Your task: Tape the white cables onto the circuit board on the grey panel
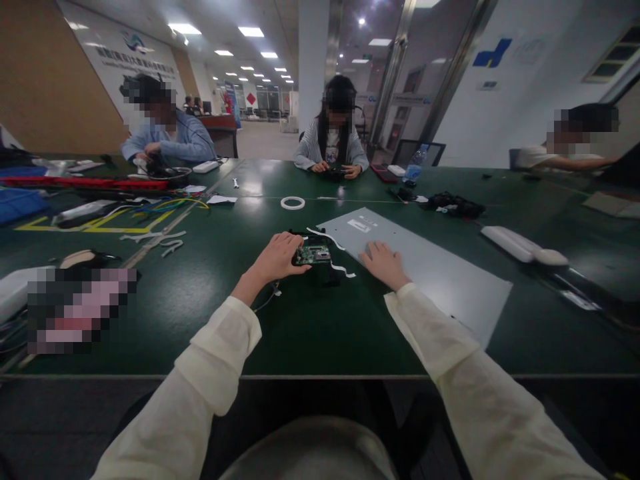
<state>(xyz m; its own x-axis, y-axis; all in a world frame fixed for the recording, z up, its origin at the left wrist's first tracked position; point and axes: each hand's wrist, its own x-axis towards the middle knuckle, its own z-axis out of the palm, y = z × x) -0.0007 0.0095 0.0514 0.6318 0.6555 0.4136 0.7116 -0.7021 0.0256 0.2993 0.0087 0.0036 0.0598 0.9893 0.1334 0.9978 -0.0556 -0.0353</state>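
Note:
My left hand (281,257) is closed around the left side of a green circuit board (314,254), thumb at its front edge and fingers over the back. Dark parts lie behind and below the board. A white strip (327,237) curls away from its back, and another white strip (343,270) sticks out at its front right. My right hand (384,264) rests with fingers spread on the left part of a flat grey panel (440,267), apart from the board. Nothing shows in that hand.
A white tape roll (293,203) lies beyond my left hand. White strip scraps (167,243) and cables are on the left. Black parts (453,203), a water bottle (416,165) and a long white device (515,245) are on the right. Co-workers sit around the green table (320,333).

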